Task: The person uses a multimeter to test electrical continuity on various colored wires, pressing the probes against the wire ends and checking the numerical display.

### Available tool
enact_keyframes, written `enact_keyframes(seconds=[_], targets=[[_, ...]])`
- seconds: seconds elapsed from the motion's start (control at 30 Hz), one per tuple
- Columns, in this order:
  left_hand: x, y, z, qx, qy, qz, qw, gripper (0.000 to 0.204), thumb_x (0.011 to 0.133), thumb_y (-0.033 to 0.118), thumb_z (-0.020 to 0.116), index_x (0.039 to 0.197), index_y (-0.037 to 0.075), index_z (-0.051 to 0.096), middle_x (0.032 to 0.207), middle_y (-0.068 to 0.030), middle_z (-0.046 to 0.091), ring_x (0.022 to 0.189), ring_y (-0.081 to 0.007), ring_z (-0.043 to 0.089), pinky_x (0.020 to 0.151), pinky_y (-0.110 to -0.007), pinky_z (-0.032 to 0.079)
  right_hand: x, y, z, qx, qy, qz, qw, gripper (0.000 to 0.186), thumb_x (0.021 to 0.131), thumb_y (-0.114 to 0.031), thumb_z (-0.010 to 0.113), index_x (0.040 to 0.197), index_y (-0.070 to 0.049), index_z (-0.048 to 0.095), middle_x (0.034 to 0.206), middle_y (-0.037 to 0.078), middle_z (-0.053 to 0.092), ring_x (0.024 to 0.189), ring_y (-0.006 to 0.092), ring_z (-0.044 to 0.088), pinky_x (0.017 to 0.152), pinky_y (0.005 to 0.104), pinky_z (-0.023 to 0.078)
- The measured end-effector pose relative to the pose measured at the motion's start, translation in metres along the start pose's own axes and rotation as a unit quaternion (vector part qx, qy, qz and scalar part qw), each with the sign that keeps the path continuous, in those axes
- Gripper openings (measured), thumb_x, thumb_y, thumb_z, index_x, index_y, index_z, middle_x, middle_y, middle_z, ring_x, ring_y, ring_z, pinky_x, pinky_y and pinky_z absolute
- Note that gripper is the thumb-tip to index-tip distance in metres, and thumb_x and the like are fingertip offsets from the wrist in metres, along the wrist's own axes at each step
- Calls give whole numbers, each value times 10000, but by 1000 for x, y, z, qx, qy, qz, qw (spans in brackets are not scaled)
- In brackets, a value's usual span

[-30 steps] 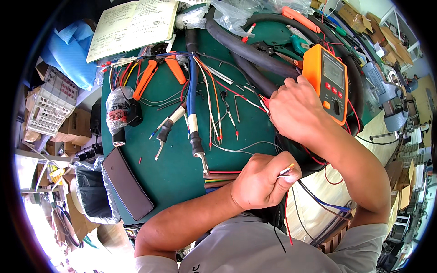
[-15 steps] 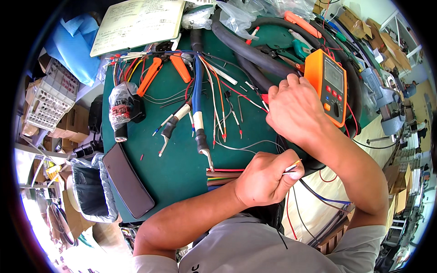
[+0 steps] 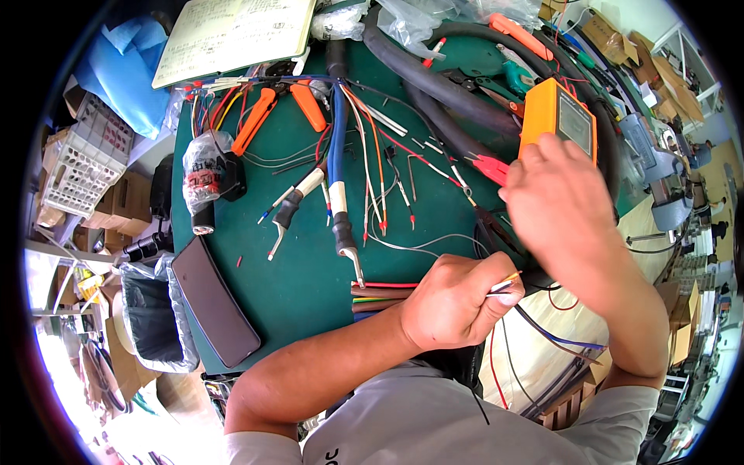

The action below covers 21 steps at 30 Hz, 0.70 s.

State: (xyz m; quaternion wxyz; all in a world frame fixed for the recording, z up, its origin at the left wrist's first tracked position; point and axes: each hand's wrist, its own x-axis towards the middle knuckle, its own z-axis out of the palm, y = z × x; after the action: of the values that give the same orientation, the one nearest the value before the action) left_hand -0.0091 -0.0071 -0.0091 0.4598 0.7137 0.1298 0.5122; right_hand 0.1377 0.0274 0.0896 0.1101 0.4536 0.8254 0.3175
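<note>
While the left hand (image 3: pixel 446 304) is held closed as a fist over the near edge of the green worktop (image 3: pixel 302 256), a group of thin wires (image 3: pixel 504 287) is gripped in it, and their light, orange and dark ends are seen beside the thumb. The right hand (image 3: pixel 558 213) is positioned over the lower part of an orange meter (image 3: pixel 537 116), whose controls are hidden by it. Its fingers are blurred; whether anything is pinched by them cannot be told. A red clip (image 3: pixel 492 167) is noted just beside these fingers, with its narrow end directed to the left. Between the hands, a dark tool (image 3: pixel 496 231) is partly concealed.

Several coloured cables (image 3: pixel 380 293) are laid at the near edge, immediately left of the left hand. Toward them a metal lug (image 3: pixel 358 267) is pointed, by which a blue cable (image 3: pixel 335 147) is terminated. Orange-handled pliers (image 3: pixel 256 122) are placed farther back, beside a plastic-wrapped object (image 3: pixel 203 182). A dark flat phone (image 3: pixel 217 302) is laid at the left edge. A handwritten notebook (image 3: pixel 232 39) is found at the far left, and thick black cable (image 3: pixel 442 89) is looped behind the meter.
</note>
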Motion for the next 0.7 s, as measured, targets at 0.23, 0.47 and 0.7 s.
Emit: enact_keyframes(seconds=[0.23,0.47,0.7], targets=[[-2,-7,2,10,-11,47,999,180,940,153,539,812,27,551,650,-76,565,523,-264,556,508,-338,453,-7,20,-14,381,-174,-49,907,300,902,-243,588,702,-22,616,705,134,560,767,326,553,707,431,436],[0,-8,5,-1,17,61,998,129,874,139,601,836,44,522,599,-103,516,511,-320,531,477,-394,435,1,10,-4,426,-177,-84,883,343,937,-249,527,694,-20,605,690,151,552,741,334,544,699,435,432],[-2,-9,5,2,17,48,999,136,891,153,591,837,48,524,608,-103,523,512,-324,526,479,-401,432,3,8,4,448,-170,-94,872,344,946,-230,508,691,-17,597,688,156,551,740,334,542,698,439,434]])
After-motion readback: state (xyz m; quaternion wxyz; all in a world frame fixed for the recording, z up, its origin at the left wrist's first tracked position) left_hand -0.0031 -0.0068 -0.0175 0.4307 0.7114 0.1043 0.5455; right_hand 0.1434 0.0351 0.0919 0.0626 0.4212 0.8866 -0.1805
